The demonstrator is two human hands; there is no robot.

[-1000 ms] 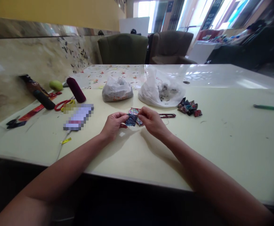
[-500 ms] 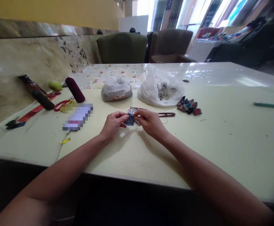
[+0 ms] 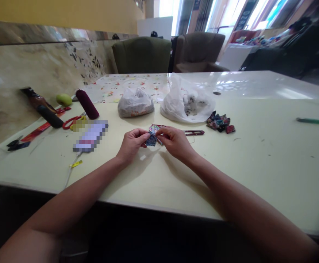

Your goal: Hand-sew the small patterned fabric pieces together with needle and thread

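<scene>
A small patterned piece of cloth (image 3: 151, 140), blue and multicoloured, is pinched between both hands just above the cream table (image 3: 258, 164). My left hand (image 3: 133, 143) grips its left side with thumb and fingers closed. My right hand (image 3: 174, 141) pinches its right side. Another patterned scrap (image 3: 154, 128) lies just behind the hands. A red thread snipper (image 3: 194, 133) lies on the table right behind my right hand.
Two white plastic bags (image 3: 135, 104) (image 3: 187, 104) sit behind. A pile of folded patterned pieces (image 3: 220, 122) lies to the right. Left: a maroon thread spool (image 3: 87, 104), red scissors (image 3: 71, 121), a black roll (image 3: 50, 116), a green ball (image 3: 64, 99). A green pen (image 3: 311, 121) lies far right. Armchairs stand beyond.
The hands have drawn slightly closer together on the cloth piece, folding it tighter. Nothing else on the table has moved.
</scene>
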